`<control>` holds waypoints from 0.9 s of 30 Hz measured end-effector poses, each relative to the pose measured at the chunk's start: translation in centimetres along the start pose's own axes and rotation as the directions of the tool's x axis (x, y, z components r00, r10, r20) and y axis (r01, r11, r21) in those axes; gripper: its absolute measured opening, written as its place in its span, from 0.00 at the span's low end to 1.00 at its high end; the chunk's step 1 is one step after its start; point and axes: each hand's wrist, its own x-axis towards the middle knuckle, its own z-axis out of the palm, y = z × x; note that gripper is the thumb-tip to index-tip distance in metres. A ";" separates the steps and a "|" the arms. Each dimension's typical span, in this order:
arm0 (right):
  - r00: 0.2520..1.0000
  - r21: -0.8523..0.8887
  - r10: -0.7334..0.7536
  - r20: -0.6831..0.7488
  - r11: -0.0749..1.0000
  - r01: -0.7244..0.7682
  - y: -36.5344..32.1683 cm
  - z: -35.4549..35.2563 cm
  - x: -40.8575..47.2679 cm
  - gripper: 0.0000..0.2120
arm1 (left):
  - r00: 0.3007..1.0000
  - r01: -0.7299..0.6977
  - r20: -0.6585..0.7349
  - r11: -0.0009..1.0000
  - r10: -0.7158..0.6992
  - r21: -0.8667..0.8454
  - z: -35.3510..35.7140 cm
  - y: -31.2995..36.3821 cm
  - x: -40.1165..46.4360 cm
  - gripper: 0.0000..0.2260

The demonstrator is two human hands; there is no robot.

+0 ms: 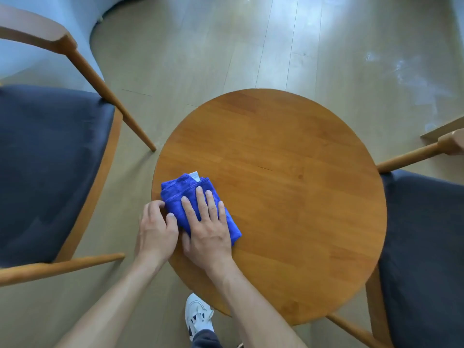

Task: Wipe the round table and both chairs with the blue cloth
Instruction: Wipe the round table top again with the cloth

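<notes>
Near the worktop's [288, 151] left edge, the right hand [208, 229] pressed flat on the blue cloth [175, 190], the left hand [155, 229] pinching its edge; wiping seemed underway, sweeping rightward looked next.

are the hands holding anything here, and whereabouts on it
The blue cloth, folded on the round table. The right hand presses flat on its top; the left hand touches its near-left edge with curled fingers. Neither lifts it.

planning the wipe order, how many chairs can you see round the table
2: one chair left of the round table, one chair on its right. Both run off frame.
</notes>
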 end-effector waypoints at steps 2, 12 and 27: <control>1.000 0.000 -0.001 -0.011 1.000 0.001 2.3 -0.9 -0.7 0.31 | 0.997 -0.070 0.025 0.996 0.068 0.061 0.9 0.6 -0.5 0.16; 0.983 -0.079 0.146 -0.110 0.985 -0.155 18.2 -7.7 -6.8 0.31 | 0.977 -0.143 0.202 0.912 0.068 0.385 6.8 4.5 -3.9 0.23; 0.759 -0.100 0.596 -0.261 0.766 -0.636 25.3 -11.3 -11.3 0.29 | 0.962 -0.252 0.222 0.826 0.159 0.503 6.3 3.6 -3.9 0.26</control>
